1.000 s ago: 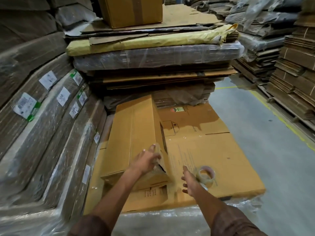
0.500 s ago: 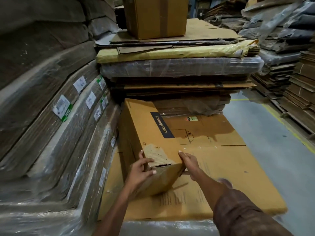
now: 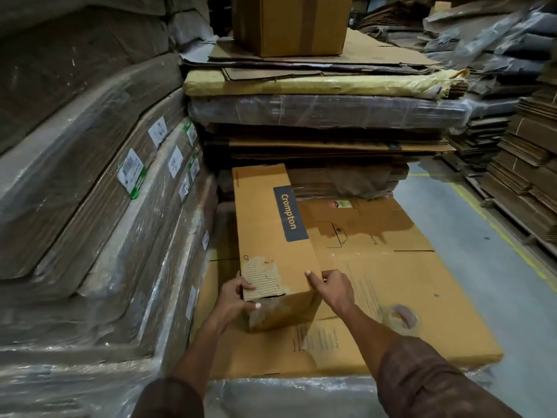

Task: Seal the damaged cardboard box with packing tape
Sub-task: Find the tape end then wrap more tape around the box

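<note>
A long brown cardboard box (image 3: pixel 268 224) with a dark "Crompton" label lies on a flat sheet of cardboard (image 3: pixel 391 285). Its near left corner has a torn patch (image 3: pixel 263 282) where the ribbed inner layer shows. My left hand (image 3: pixel 233 300) grips that near left corner, thumb over the torn edge. My right hand (image 3: pixel 331 286) holds the near right corner of the box. A roll of clear packing tape (image 3: pixel 402 316) lies on the flat cardboard to the right of my right forearm, apart from both hands.
Plastic-wrapped cardboard bundles (image 3: pixel 90 236) with white labels slope up on the left. Stacked flat cardboard (image 3: pixel 316 116) rises behind the box, with a taped carton (image 3: pixel 289 22) on top. A grey floor aisle (image 3: pixel 488 267) with a yellow line runs on the right.
The box was turned so its label side faces up and now lies flat. My right hand left the tape roll on the cardboard and moved to the box's near right corner.
</note>
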A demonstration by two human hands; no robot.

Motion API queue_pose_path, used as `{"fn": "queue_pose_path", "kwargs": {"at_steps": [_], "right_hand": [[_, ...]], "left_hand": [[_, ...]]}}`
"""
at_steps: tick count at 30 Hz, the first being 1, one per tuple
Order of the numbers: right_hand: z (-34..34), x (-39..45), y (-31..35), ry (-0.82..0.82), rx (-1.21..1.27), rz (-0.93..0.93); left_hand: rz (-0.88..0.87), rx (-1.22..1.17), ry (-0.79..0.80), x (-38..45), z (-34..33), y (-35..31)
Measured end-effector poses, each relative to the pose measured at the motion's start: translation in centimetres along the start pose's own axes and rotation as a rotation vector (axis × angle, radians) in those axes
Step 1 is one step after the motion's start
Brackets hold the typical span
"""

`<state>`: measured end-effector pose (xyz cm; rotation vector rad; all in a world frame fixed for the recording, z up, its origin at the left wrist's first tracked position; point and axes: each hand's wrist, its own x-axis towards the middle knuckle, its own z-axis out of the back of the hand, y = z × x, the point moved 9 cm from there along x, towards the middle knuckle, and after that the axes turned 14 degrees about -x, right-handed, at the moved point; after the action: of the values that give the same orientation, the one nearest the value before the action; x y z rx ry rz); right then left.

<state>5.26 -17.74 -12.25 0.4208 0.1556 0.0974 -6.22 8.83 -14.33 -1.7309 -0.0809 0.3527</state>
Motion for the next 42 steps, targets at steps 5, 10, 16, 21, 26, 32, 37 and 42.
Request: {"fn": "queue_pose_path", "kwargs": {"at_steps": [5, 10, 16, 21, 26, 32, 37, 42], "right_hand": [[1.2, -2.3, -1.1, -0.162, -0.146, -0.044], [2.9, -3.2, -3.9, -0.255, -0.266, -0.145], [4.1, -2.9, -5.5, -0.207, -0.291, -0.181], [4.7, -3.2, -7.2, -0.199, -0.231, -0.198], [4.6, -2.7, -9.4, -0.172, -0.126, -0.192], [2.3, -0.8, -16.6, -0.108, 0.010, -0.305], [0.9, -0.6, -23.0, 0.218, -0.028, -0.347], [-1.2, 0.2, -31.1, 0.399, -0.147, -0.341]], "left_hand": [[0.088, 0.068, 0.132, 2.4, -1.3, -1.0], [0.128, 0.132, 0.248, 3.1, -4.7, -1.2], [0.109, 0.189, 0.306, 2.4, -7.2, -0.9], [0.100, 0.376, 0.339, 2.3, -8.8, -0.4], [0.221, 0.862, 0.242, 3.2, -11.0, -3.0], [0.028, 0.906, 0.176, 3.5, -20.3, -8.1], [-0.119, 0.761, 0.269, 3.0, -29.7, -7.4], [-0.122, 0.690, 0.284, 3.3, -37.0, -4.6]]}}
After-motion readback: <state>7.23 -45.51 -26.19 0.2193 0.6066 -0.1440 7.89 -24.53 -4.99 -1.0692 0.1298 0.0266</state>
